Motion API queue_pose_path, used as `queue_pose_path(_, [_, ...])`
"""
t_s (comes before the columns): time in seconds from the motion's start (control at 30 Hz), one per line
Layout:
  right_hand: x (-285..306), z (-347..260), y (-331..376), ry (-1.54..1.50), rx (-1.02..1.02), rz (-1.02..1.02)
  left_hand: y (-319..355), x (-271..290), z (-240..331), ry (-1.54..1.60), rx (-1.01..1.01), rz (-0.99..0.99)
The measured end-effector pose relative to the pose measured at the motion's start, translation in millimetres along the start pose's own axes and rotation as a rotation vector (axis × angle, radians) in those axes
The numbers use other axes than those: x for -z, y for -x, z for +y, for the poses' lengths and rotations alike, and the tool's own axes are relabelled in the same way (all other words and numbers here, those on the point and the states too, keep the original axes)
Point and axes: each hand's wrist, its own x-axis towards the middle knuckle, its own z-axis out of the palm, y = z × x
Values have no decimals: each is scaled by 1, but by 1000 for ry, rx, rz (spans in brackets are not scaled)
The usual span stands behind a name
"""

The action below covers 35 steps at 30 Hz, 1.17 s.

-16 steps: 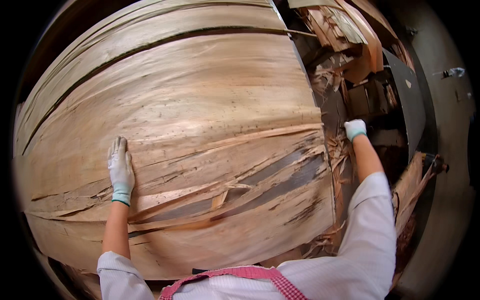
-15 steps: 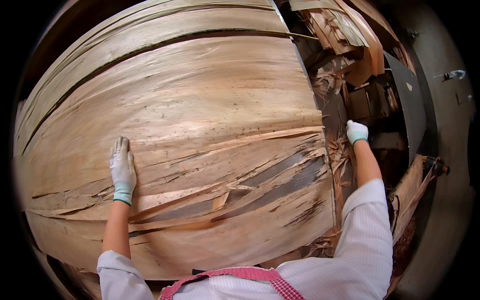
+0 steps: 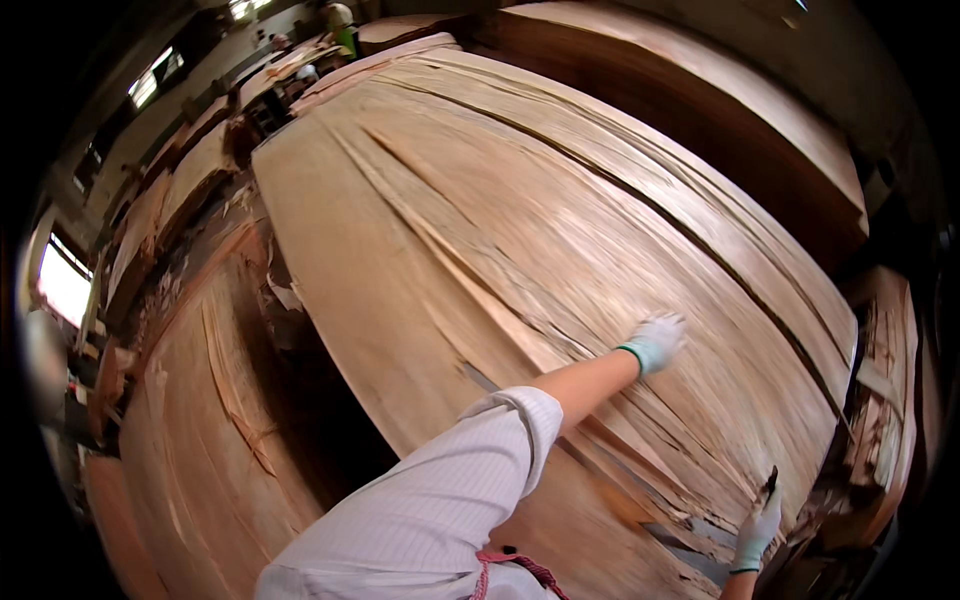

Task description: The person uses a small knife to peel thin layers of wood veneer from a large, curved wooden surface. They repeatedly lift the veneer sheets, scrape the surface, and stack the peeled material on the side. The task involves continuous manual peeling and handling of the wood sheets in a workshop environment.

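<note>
A large sheet of wood veneer (image 3: 370, 260), pale brown and split along the grain, lies before me. My left hand (image 3: 660, 340), in a white glove with a green cuff, rests on it with blurred fingers laid out and nothing visible in them. At the lower right, my right hand (image 3: 758, 535) is closed, in a matching glove. A short dark, thin object (image 3: 771, 481) sticks up from its fingers; its kind cannot be made out. Beside that hand the veneer is torn, and a grey surface (image 3: 690, 555) shows through the gaps.
Another veneer stack (image 3: 220, 420) stands on the left, across a dark gap. A long high stack (image 3: 690, 90) lies along the far right. Broken veneer strips (image 3: 880, 390) are piled at the right edge. A person in green (image 3: 346, 38) is far off at the top.
My view has swung left, bringing the far stacks and windows into sight. The left hand still lies on the veneer. The right hand has come over the sheet's torn edge, and a dark object now shows in it.
</note>
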Motion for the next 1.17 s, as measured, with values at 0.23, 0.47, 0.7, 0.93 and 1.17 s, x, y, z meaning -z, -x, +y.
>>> queue_pose_path(0.23, [-28, -126, 46, -9, -16, 211, 150, 198, -56, 419, -109, 161])
queue_pose_path(0.47, [-123, -242, 52, -268, -315, -65, 335, 289, -247, 157, 281, -18])
queue_pose_path(0.7, [-215, -438, -27, -262, 15, -170, 483, 407, -362, -10, 506, 259])
queue_pose_path(0.93, [-352, -638, -114, -174, 341, -266, 473, 526, -493, -160, 458, 293])
queue_pose_path(1.17, [-557, -877, -188, 93, 377, -383, 340, 578, -720, -279, 298, 201])
